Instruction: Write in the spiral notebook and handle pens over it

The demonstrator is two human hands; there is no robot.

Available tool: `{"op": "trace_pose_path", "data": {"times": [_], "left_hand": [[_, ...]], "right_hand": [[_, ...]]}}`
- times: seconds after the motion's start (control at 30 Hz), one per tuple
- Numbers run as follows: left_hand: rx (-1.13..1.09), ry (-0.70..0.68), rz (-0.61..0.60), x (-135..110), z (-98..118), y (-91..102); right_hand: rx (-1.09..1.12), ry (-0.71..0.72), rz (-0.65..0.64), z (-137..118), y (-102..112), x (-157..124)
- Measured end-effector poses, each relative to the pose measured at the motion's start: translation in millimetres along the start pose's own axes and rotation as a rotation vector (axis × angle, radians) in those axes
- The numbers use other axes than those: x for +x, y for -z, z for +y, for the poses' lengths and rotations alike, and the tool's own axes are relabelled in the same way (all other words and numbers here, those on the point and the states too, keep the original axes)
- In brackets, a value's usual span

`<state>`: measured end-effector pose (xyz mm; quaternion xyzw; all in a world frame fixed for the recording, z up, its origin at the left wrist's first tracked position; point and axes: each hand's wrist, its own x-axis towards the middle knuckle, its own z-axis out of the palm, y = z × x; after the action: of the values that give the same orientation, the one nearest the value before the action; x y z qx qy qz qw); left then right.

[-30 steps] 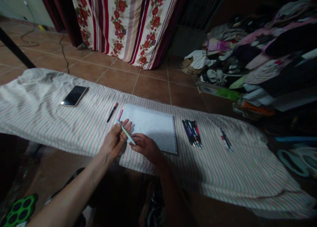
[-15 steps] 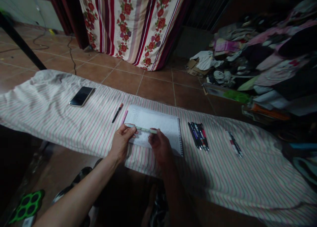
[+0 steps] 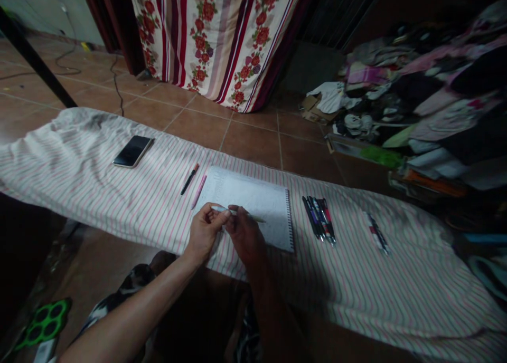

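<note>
1. Striped cloth point(image 3: 158, 215) runs L to R across the frame, w/ tiled floor point(image 3: 249, 141) & floral curtain point(image 3: 216, 41) behind, upper ctr.
2. Pale pen point(image 3: 218, 208) is approx. ctr of frame, above the spiral notebook point(image 3: 253, 191); fingers hide its mid-section, so can't tell if it's all one piece.
3. L hand point(image 3: 203, 230): thumb & fingertips pinched narrow on the pen's L end. R hand point(image 3: 246, 235): fingers curled in close, gripping nearer the middle; R end pokes out past them.
4. Handling (my guess): v. light, stiff, prob. smooth plastic, so apt to roll or slip; not very fragile. Best hold = mid-barrel, thumb vs. 2 fingers; ends give less control.
5. Nearby: pink pen point(image 3: 198, 192) at notebook's L edge, black pen point(image 3: 189, 179) further L, phone point(image 3: 133, 151) upper L; pen bunch point(image 3: 319, 220) R of ctr.
</note>
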<state>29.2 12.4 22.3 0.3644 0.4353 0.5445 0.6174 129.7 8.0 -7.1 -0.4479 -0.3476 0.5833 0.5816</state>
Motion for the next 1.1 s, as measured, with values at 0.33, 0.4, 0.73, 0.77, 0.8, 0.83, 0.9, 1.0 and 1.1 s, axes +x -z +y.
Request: {"op": "trace_pose_path", "data": {"times": [0.33, 0.4, 0.73, 0.77, 0.8, 0.83, 0.9, 1.0, 1.1], "left_hand": [[1.211, -0.564, -0.518, -36, -25, 32.2], [1.306, -0.651, -0.564, -43, -30, 34.5], [1.534, -0.623, -0.456, -42, -36, 45.5], [1.550, -0.620, -0.451, -42, -36, 46.4], [1.572, -0.613, -0.443, -43, -36, 47.3], [1.597, -0.604, -0.433, -43, -35, 48.1], [1.648, -0.585, -0.414, -44, -34, 49.4], [1.710, -0.569, -0.416, -46, -29, 51.1], [1.752, -0.553, -0.385, -47, -25, 53.4]], "right_hand": [[-0.193, 0.080, 0.323, -5, 12, 7], [-0.302, 0.117, 0.299, -1, 10, 8], [-0.547, 0.125, 0.127, 11, -4, 15], [-0.550, 0.125, 0.118, 13, -6, 16], [-0.555, 0.126, 0.110, 14, -8, 16], [-0.560, 0.125, 0.102, 15, -10, 17], [-0.575, 0.119, 0.089, 17, -16, 17], [-0.647, 0.123, 0.070, 19, -26, 16], [-0.727, 0.125, 0.054, 21, -34, 15]]}}
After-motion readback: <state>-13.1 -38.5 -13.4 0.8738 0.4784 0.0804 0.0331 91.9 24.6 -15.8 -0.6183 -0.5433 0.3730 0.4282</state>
